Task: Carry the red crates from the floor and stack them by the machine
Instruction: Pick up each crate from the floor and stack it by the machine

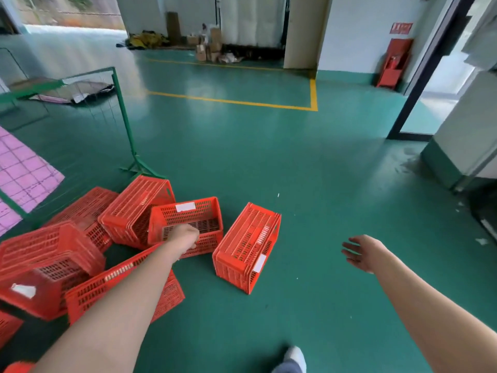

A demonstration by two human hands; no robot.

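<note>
Several red slatted crates lie tumbled on the green floor at the lower left. One open-topped red crate (200,215) with a white label sits in the middle of the heap. My left hand (185,236) grips its near rim, fingers curled over the edge. Another red crate (246,247) lies on its side, apart from the heap, just right of that hand. My right hand (364,251) hovers open over bare floor further right, holding nothing. The machine (462,135), white with a green base, stands at the right edge.
A green wire-mesh fence (122,109) stands behind the crates, with a pink sheet (21,168) beyond it. Yellow floor lines (313,95) mark a bay ahead. Cardboard boxes (209,48) and a red cabinet (394,63) stand by the far wall. My shoe (294,358) shows at the bottom.
</note>
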